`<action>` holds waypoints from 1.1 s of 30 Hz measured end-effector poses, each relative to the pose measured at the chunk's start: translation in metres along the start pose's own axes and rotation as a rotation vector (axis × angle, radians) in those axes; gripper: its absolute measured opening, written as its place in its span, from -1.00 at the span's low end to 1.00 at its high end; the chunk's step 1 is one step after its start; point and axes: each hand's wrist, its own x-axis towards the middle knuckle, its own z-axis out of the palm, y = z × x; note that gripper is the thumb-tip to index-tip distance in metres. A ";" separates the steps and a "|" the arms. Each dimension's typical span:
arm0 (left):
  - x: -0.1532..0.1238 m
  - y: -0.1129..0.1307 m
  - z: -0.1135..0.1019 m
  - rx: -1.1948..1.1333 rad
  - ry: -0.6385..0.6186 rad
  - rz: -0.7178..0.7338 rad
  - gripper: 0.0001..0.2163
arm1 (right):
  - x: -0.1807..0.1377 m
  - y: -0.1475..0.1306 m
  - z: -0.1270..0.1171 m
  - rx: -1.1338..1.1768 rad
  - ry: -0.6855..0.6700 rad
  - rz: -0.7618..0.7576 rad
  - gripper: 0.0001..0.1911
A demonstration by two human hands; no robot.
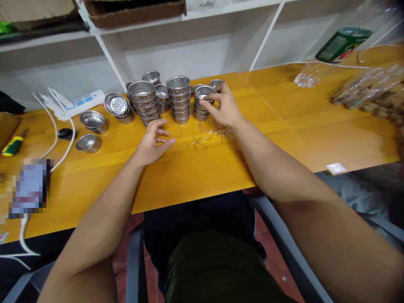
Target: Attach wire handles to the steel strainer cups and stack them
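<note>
My right hand (224, 106) has its thumb and fingers closed at the rim of the top perforated metal cup (205, 91) of a short stack. My left hand (154, 142) hovers over the table, fingers apart and holding nothing. Just beyond it rise a tall stack of perforated metal cups (142, 97) and another stack (179, 99) of the same kind. Between and below my hands lie several thin curved wires (198, 142), some loose and some bunched near my right wrist.
Further left are loose perforated cups (88, 143), a power strip (85, 103) with white cables, a black round piece (65, 134) and a screwdriver (14, 144). A plastic bottle (342, 44) and clear-wrapped items (372, 90) stand right. White shelving (189, 42) backs the wooden table (189, 176).
</note>
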 end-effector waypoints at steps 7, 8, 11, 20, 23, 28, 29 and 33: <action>0.000 0.002 -0.002 0.015 0.001 0.019 -0.38 | 0.003 -0.013 -0.012 -0.047 -0.142 -0.006 -0.11; 0.000 0.002 -0.003 0.016 0.000 0.021 -0.39 | 0.002 -0.017 -0.013 -0.057 -0.171 -0.008 -0.06; 0.001 0.002 -0.004 0.021 0.001 0.028 -0.39 | 0.002 -0.027 -0.014 -0.067 -0.216 -0.009 0.09; 0.000 0.001 -0.003 0.011 0.012 0.054 -0.39 | 0.004 -0.029 -0.013 -0.088 -0.254 0.004 0.04; 0.005 0.002 -0.011 0.026 0.045 0.107 -0.39 | 0.004 -0.031 -0.011 -0.080 -0.237 0.000 -0.01; 0.021 -0.016 -0.062 0.163 0.344 0.203 -0.40 | 0.003 -0.033 -0.006 -0.092 -0.209 0.016 -0.13; 0.023 -0.024 -0.076 0.203 0.435 0.200 -0.37 | 0.003 -0.032 -0.006 -0.096 -0.211 0.019 -0.14; 0.025 -0.051 -0.116 0.343 0.676 0.057 -0.25 | 0.003 -0.030 -0.005 -0.112 -0.226 0.017 -0.11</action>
